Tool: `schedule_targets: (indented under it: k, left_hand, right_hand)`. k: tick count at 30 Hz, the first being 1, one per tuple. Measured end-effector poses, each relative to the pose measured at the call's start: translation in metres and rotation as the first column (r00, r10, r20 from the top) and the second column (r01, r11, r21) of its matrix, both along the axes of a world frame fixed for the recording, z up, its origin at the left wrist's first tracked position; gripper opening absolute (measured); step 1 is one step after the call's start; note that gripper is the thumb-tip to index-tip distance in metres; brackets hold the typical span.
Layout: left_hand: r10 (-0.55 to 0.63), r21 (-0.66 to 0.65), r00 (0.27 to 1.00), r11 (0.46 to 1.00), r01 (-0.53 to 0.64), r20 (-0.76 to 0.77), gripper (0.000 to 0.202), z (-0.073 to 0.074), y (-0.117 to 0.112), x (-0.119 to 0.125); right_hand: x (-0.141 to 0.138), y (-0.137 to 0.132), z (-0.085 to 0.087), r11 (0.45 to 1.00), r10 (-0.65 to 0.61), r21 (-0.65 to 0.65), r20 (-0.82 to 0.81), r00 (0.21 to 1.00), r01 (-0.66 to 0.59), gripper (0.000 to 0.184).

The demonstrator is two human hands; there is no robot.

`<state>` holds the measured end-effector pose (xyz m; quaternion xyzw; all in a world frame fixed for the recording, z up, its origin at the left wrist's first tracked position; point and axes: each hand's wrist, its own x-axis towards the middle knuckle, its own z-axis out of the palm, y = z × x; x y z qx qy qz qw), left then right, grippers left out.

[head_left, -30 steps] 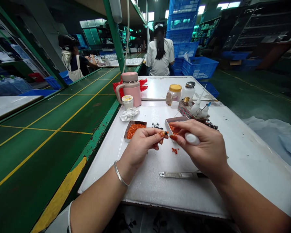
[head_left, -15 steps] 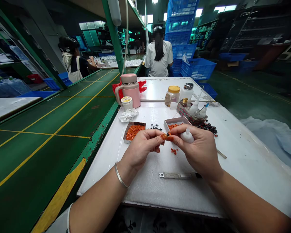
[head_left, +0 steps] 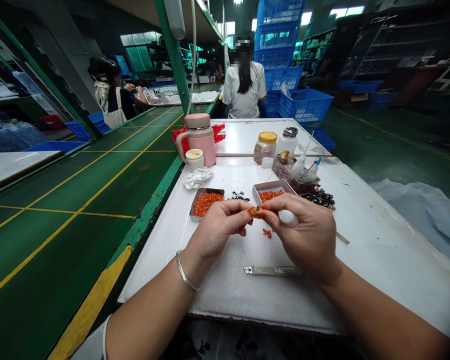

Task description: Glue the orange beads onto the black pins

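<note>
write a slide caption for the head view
Left hand and right hand, holding a white squeeze bottle, meet beside a metal tray of orange granules

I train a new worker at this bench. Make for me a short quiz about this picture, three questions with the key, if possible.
1. Which hand wears the silver bangle?
2. What does the right hand hold? A. a pink mug B. a small white bottle C. a metal knife
3. How many shallow trays of orange granules stand on the white foam sheet?

Key: 1. The left hand. 2. B. 3. Two.
</note>
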<state>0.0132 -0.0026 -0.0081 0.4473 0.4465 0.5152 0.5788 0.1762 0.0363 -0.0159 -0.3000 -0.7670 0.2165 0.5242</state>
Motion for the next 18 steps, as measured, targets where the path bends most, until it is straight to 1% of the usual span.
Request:
schedule_targets:
  k: [10,15,18]
  left_hand:
    - [-0.005,-0.009,1.000,1.000,0.004,-0.021,0.023,0.0000,0.0002,-0.0004]
    - [0.073,-0.045,0.991,0.997,-0.068,0.108,0.020,0.0001,0.0015,-0.0001]
    - [0.108,-0.069,0.974,0.993,-0.096,0.200,0.017,-0.0005,0.0026,-0.0018]
  right_hand:
    - [0.0001,0.0003,0.0015,0.996,0.025,-0.082,-0.019,1.000,-0.027,0.011]
    - [0.0021,0.0028,0.0024,0.993,0.003,-0.117,-0.038,0.999,-0.007,0.007]
    - [0.0022,0.0041,0.0024,0.995,0.031,-0.092,-0.036,0.999,-0.034,0.006]
